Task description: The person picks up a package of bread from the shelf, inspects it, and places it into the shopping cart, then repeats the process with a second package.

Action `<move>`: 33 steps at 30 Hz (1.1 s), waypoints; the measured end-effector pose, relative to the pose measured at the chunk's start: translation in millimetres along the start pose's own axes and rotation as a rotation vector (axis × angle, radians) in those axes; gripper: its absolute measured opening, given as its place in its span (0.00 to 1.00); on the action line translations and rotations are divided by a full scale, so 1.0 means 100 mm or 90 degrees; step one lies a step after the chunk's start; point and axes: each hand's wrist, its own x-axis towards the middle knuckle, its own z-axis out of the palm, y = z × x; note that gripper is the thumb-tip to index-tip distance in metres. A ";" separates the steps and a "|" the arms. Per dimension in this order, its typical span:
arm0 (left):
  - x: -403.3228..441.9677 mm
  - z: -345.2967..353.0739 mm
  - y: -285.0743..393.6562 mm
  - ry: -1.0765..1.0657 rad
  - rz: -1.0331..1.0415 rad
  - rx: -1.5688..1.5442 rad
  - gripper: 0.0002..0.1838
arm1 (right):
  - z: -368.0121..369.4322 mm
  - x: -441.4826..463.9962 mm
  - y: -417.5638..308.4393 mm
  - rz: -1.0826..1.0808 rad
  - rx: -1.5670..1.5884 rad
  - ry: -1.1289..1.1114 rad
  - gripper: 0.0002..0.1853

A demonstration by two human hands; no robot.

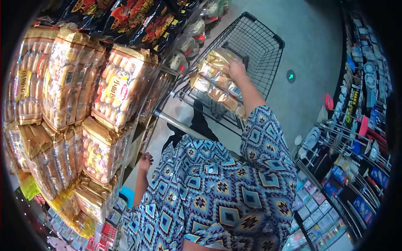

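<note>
Bread pack point(217, 90), gold and clear wrap, held over the near end of the wire shopping cart point(268, 62). Lies aslant: long axis seems to run from upper left to lower right, crinkled gold end up and left, other end toward the patterned sleeve. Right hand point(236, 70) closed on its upper right part, fingers against the wrap. Left hand point(145, 162) low beside the stacked packs point(119, 85), fingers curled; how far open, cannot tell.

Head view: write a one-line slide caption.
Right hand grips a gold-wrapped bread pack at a wire shopping cart, beside stacked bread packs.
</note>
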 end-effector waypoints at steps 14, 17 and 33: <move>-0.05 0.29 0.67 -0.040 0.138 0.009 0.20 | -0.57 0.22 0.60 0.058 0.006 0.124 0.20; -0.08 0.27 0.71 -0.050 0.092 -0.079 0.18 | -1.30 -0.01 0.44 0.057 0.053 0.165 0.20; -1.09 0.65 2.75 -0.474 0.512 -0.165 0.19 | -3.35 -1.65 -0.90 -0.099 0.822 0.217 0.18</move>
